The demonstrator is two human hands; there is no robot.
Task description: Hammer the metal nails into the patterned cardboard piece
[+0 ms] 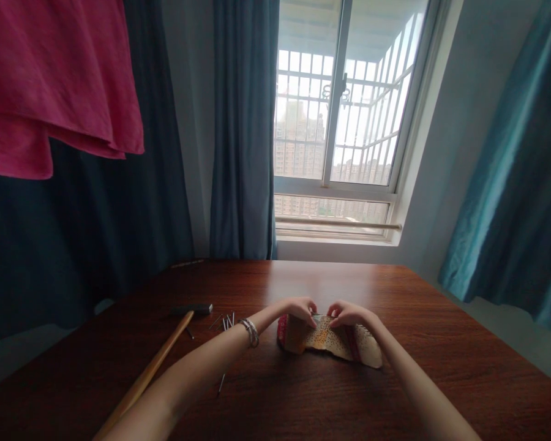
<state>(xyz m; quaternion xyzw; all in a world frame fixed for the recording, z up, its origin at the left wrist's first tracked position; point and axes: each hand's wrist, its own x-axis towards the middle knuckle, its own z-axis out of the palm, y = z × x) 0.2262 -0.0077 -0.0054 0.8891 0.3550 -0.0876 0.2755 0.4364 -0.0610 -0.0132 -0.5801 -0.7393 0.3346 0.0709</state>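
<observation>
A flat, tan, perforated piece with red bands, shaped like an insole [330,343], lies on the dark wooden table [441,367]. Both my hands rest on its far edge. My left hand [298,308] has its fingers curled down onto the piece, and a bracelet sits on that wrist. My right hand [349,314] pinches the same edge right beside the left. What the fingertips hold besides the piece is too small to see.
A hammer [160,361] with a long wooden handle lies at the left, its head pointing away. Several loose nails [224,321] are scattered between it and my left arm. A window, blue curtains and a hanging pink cloth [59,86] stand behind the table.
</observation>
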